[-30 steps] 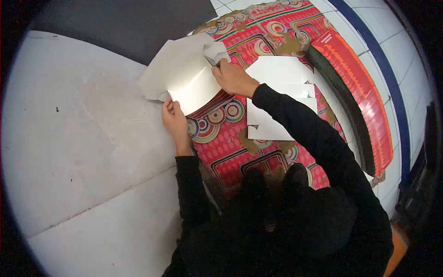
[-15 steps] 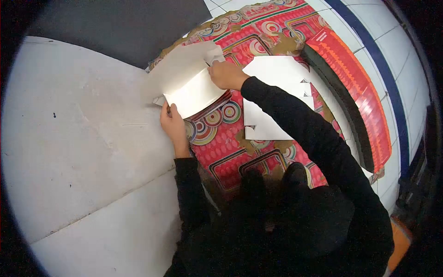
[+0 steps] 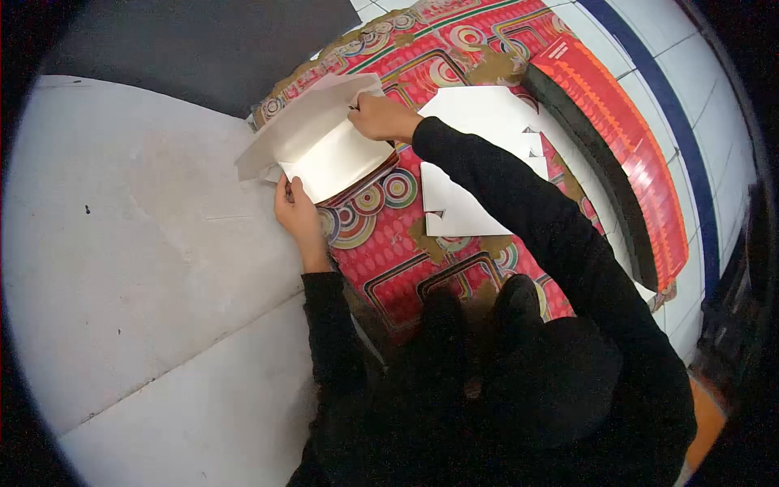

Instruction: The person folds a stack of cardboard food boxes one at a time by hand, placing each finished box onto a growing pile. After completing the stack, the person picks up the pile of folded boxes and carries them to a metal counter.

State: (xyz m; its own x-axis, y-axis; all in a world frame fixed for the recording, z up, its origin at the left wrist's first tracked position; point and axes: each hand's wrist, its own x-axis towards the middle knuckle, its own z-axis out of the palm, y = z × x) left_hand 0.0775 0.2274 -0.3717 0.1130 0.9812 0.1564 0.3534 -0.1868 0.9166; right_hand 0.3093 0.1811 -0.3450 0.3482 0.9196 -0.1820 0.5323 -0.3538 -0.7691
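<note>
- Pale surface [image 3: 146, 203]: filling the view from 7 to 10 o'clock; a straight seam is crossing it at 8 o'clock.
- Red patterned mat [image 3: 389, 235]: extending from the centre toward 12 o'clock; worn brown patches are showing through its print.
- Dark panel [image 3: 170, 49]: lying at 10 to 11 o'clock, beyond the pale surface.
- Red-orange curved strip [image 3: 633, 146]: lying at 2 to 3 o'clock; a thick black edge is bordering its inner side.
- Black right sleeve [image 3: 519, 195]: passing over the lower right of the flat white card.
- Flat white card [image 3: 471, 118]: resting on the mat at 1 o'clock; notches are showing along its sides.
- Folded white card [image 3: 333, 154]: sitting at 11 o'clock, between both hands; its far panel is tilting upward.
- Right hand [image 3: 383, 118]: gripping the folded card's right edge at 12 o'clock, fingers curling closed.
- Left hand [image 3: 298, 213]: pinching the near-left corner between 9 and 10 o'clock, thumb and fingers closing on it; some fingertips are being hidden.
- Dark red layered edge [image 3: 361, 183]: showing beneath the folded card's near side.
</note>
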